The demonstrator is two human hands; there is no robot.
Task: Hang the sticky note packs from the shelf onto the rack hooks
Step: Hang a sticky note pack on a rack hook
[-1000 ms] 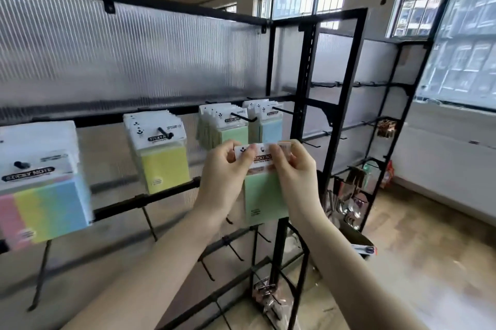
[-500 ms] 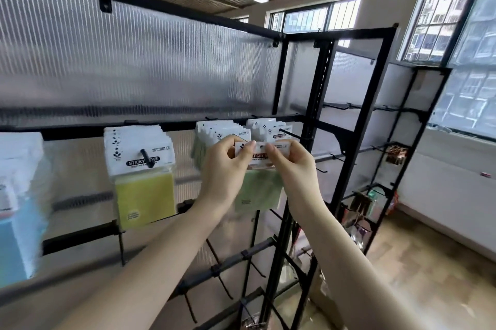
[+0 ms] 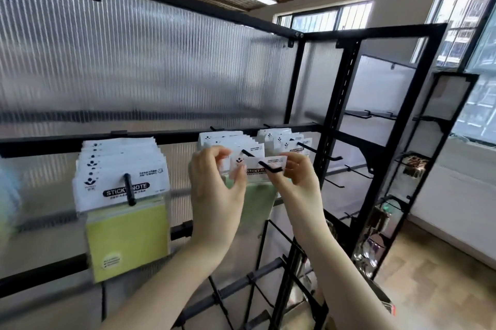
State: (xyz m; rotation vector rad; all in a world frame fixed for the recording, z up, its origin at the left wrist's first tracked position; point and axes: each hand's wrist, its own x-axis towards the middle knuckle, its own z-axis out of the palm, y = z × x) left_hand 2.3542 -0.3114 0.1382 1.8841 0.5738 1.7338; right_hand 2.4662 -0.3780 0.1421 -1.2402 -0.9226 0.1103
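Sticky note pack (image 3: 252,168) w/ green pad sits between your hands at the rack's (image 3: 335,125) middle hook (image 3: 269,167), hook tip poking thru its white header. L hand (image 3: 214,184) pinches header's left edge, R hand (image 3: 299,176) pinches right edge. Yellow-green packs (image 3: 126,211) hang left.

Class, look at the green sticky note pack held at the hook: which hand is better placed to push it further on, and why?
The right hand, probably. It pinches the green pack right by the hook tip; the left hand pinches the header's far corner.
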